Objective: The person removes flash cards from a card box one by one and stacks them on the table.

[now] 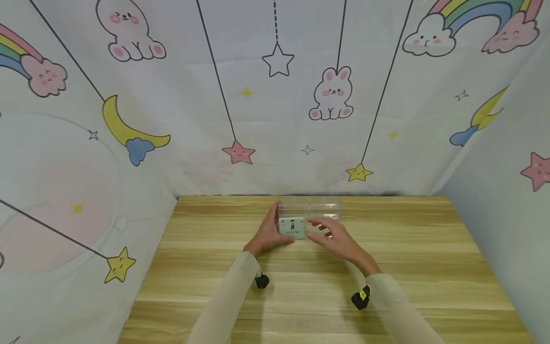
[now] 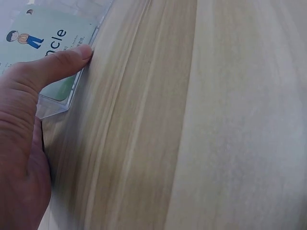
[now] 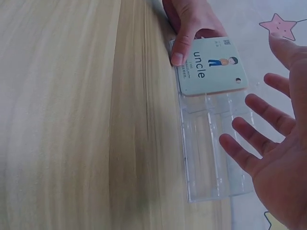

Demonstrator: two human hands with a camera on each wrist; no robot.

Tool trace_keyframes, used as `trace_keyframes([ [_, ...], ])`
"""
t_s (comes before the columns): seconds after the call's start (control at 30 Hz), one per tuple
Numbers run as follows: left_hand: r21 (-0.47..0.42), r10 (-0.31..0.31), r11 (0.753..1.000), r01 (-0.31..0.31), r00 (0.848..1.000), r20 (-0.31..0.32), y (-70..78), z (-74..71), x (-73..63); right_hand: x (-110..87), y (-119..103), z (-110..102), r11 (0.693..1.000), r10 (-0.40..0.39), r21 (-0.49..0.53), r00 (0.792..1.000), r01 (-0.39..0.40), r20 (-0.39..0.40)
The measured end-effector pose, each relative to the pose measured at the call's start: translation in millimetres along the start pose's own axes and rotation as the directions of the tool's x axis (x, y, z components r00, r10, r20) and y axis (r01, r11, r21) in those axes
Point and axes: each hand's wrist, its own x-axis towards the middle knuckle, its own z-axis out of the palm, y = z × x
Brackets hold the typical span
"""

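A clear plastic box (image 1: pixel 325 206) with divided compartments lies near the table's back edge. At its left end is a pale green flash card (image 1: pixel 292 234) printed "uncle" with a small figure. In the right wrist view the flash card (image 3: pixel 204 81) has a punched corner hole. My left hand (image 1: pixel 265 235) grips the box's left end, its thumb over the front edge by the card; its other fingers are largely hidden. Just right of the card, my right hand (image 1: pixel 339 240) is held with fingers spread. The right wrist view shows this hand (image 3: pixel 283 158) holding nothing.
Under the box is a wood-grain table (image 1: pixel 309 306). A white cloth backdrop (image 1: pixel 283 119) with cartoon prints rises right behind it, and similar cloth hangs on both sides. Small black devices are strapped at both wrists.
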Motion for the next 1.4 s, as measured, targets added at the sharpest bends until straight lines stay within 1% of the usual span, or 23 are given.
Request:
trace_keyframes([
  [0.27,0.019,0.003,1.000,-0.003,1.000,0.016,-1.7,-1.1,-1.4,10.9,2.0,5.0,0.997,-0.045,-0.066,0.999,0.046,0.019],
  [0.43,0.013,0.005,1.000,-0.006,1.000,0.019,-2.5,-1.1,-2.3,13.8,3.1,7.4,0.995,-0.032,-0.098,0.999,0.036,0.034],
  [0.6,0.017,0.009,1.000,-0.009,1.000,0.019,-2.2,-0.9,-1.4,16.1,5.8,8.0,0.993,-0.026,-0.116,0.999,0.029,0.034],
  [1.07,0.043,-0.009,0.999,0.008,1.000,0.013,-2.3,-1.2,1.4,18.5,5.6,6.1,0.994,-0.021,-0.110,0.998,0.027,0.051],
  [1.2,0.043,-0.007,0.999,0.006,1.000,0.012,-2.0,-1.1,1.7,18.3,6.5,6.6,0.994,-0.028,-0.103,0.999,0.032,0.037],
  [1.4,0.048,-0.020,0.999,0.020,1.000,0.015,-1.8,-1.4,1.9,18.4,7.6,8.9,0.994,-0.038,-0.105,0.999,0.038,-0.001],
])
